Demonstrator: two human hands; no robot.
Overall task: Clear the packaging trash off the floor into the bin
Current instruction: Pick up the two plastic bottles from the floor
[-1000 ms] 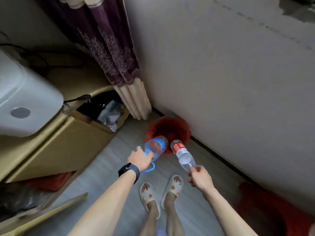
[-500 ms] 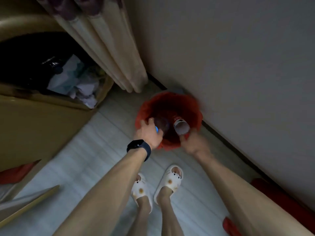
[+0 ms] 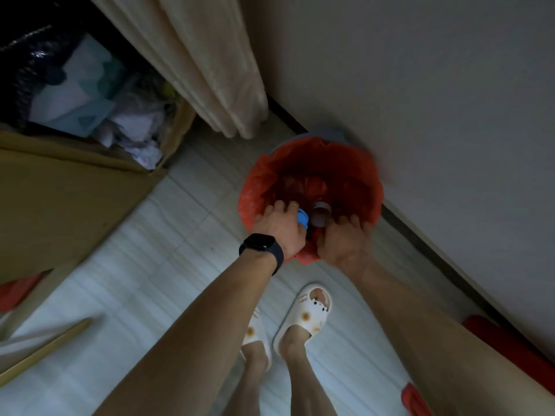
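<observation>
A bin lined with a red plastic bag (image 3: pixel 261 175) stands on the floor against the wall. Both my hands reach over its near rim. My left hand (image 3: pixel 277 226), with a black watch on the wrist, grips a clear bottle whose blue part (image 3: pixel 302 220) shows beside the fingers; the rest is hidden under the hand. My right hand (image 3: pixel 345 240) holds a second clear bottle (image 3: pixel 321 213) with a red label, its far end pointing down into the bin. The two bottles lie side by side inside the bin's mouth.
A cardboard box (image 3: pixel 75 199) lined with a black bag and full of paper waste stands to the left. A beige curtain (image 3: pixel 195 64) hangs behind it. The wall (image 3: pixel 420 100) runs along the right. Red objects (image 3: pixel 507 340) lie at the lower right. My feet wear white slippers (image 3: pixel 309 313).
Both hands have carried the bottles forward from above the floor to the bin and lowered them into its mouth. My head has tipped downward and closer to the bin.
</observation>
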